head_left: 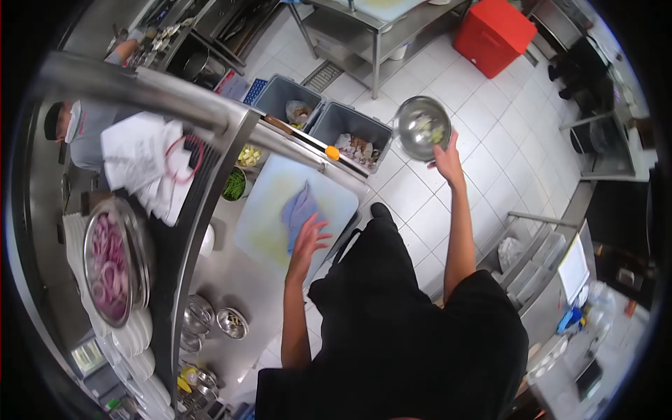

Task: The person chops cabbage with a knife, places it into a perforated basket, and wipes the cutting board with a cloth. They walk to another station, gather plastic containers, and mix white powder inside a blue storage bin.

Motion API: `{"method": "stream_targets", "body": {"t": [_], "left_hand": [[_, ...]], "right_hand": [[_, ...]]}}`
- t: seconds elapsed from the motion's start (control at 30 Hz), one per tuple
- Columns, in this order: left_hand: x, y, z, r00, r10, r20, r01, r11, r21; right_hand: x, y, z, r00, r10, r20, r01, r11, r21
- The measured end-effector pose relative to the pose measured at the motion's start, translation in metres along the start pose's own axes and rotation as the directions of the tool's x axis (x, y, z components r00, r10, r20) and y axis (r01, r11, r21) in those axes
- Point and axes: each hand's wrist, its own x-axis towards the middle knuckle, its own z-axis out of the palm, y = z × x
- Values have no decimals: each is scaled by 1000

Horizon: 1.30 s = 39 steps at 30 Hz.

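Observation:
My right hand (448,159) grips the rim of a round metal bowl (407,145), held out over the tiled floor. Pale yellow-green chopped pieces (425,129) lie inside the bowl. My left hand (306,246) is open with its fingers spread, above the lower end of a blue cloth (299,204); whether it touches the cloth I cannot tell. That cloth lies on a white cutting board (259,203) on the steel counter. Beside the board stand a container of green herbs (234,184) and one of pale yellow pieces (248,155).
Two grey bins (327,124) with scraps stand past the counter's end. A steel shelf rail (203,203) runs along the left, with a bowl of sliced red onions (108,269) above. Small metal bowls (232,323) sit on the counter. A red cooler (494,38) stands farther off. Another person (94,133) is at left.

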Motion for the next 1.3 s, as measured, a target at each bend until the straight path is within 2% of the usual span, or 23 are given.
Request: {"method": "stream_targets", "body": {"t": [0.07, 0.17, 0.27, 0.37, 0.4, 0.47, 0.5, 0.53, 0.57, 0.67, 0.7, 0.73, 0.8, 0.87, 0.93, 0.97, 1.03, 1.07, 1.1, 1.13, 1.2, 1.27, 1.3], "left_hand": [[-12, -5, -4, 975, -17, -224, 11, 1000, -27], [-30, -15, 10, 801, 68, -595, -12, 995, 98], [-64, -47, 19, 672, 81, -736, 51, 987, 155], [-89, -70, 27, 632, 82, -770, 85, 981, 175], [-101, -74, 32, 598, 50, -800, 122, 981, 153], [-111, -75, 42, 558, 28, -830, 216, 960, 178], [-112, -74, 49, 552, 40, -833, 268, 937, 223], [-112, -73, 53, 548, 53, -835, 319, 909, 267], [-108, -73, 57, 583, 51, -811, 325, 900, 290], [-99, -65, 64, 680, 42, -732, 340, 867, 366], [-92, -62, 66, 698, 59, -714, 299, 882, 365], [-87, -60, 65, 736, 51, -675, 285, 881, 377], [-74, -53, 63, 812, 31, -583, 250, 884, 396], [-48, -42, 62, 849, 41, -527, 199, 899, 390], [-27, -29, 74, 895, 45, -443, 116, 937, 329], [-16, -25, 80, 909, 50, -415, 68, 962, 263], [8, -20, 84, 967, 28, -253, 30, 975, 220], [13, -5, 89, 986, 13, -169, 13, 988, 154], [19, 13, 93, 997, 24, -74, -17, 996, 89], [19, 27, 97, 1000, -27, -14, 27, 1000, 1], [13, 40, 97, 993, -107, 46, 109, 993, -49], [0, 42, 91, 981, -194, 17, 194, 981, 1], [-1, 9, 78, 992, -92, -90, 85, 993, -85]], "right_hand": [[75, 39, 41, 824, -441, -354, 232, 835, -500], [147, 97, 127, 955, -238, -177, 133, 878, -460], [180, 179, 212, 909, -169, 382, 409, 543, -733], [204, 186, 244, 988, -156, 20, 129, 735, -665], [212, 191, 251, 957, -261, -126, 134, 784, -606], [210, 192, 259, 974, -194, -116, 93, 813, -575], [216, 221, 269, 987, -92, 134, 157, 746, -648], [224, 254, 278, 931, 39, 363, 242, 677, -694], [220, 260, 272, 772, 172, 611, 438, 552, -709], [195, 248, 265, 984, -147, 104, 180, 848, -499], [197, 247, 263, 932, 32, 361, 201, 783, -588], [200, 246, 256, 808, 72, 585, 400, 663, -633], [200, 245, 229, 942, -104, 318, 288, 739, -609], [182, 197, 173, 986, 108, 128, -78, 972, -222], [152, 146, 95, 947, 269, 174, -289, 952, 103], [144, 146, 59, 910, 323, 259, -352, 933, 71], [98, 87, 6, 882, 196, 429, -201, 979, -34], [71, 41, -5, 834, 279, 476, -191, 955, -225], [52, 20, -13, 810, 175, 560, 66, 921, -384], [31, 16, -11, 849, 135, 511, 169, 847, -504], [-5, -7, 3, 693, 93, 715, 383, 793, -474], [-24, -23, 39, 402, 419, 814, 271, 794, -543], [-40, -27, 59, 344, 343, 874, 94, 914, -395]]}}
